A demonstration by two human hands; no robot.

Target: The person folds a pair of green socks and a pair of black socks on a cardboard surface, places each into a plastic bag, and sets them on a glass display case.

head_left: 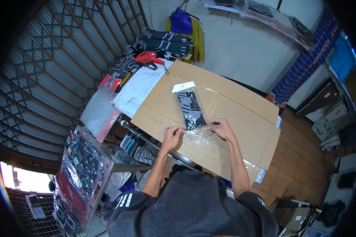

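Note:
A clear plastic bag (pixel 196 101) with a white hanging header lies on the cardboard, header pointing away from me. Inside it is a folded black-and-grey patterned fabric piece (pixel 192 110); its exact kind cannot be made out. My left hand (pixel 173 136) pinches the left corner of the bag's near end between thumb and fingers. On the opposite corner, my right hand (pixel 221 128) pinches the plastic the same way. Between the hands the loose, wrinkled end of the bag spreads out, beyond the fabric's lower edge.
Cardboard (pixel 241 114) covers the table. At its far left lie a red price labeler (pixel 149 58), a yellow-handled cutter (pixel 124 81) and white plastic packaging (pixel 136 93). Folded garments (pixel 164 43) are stacked behind. Bagged clothes (pixel 83 170) hang at left, beside a metal rail (pixel 146 139).

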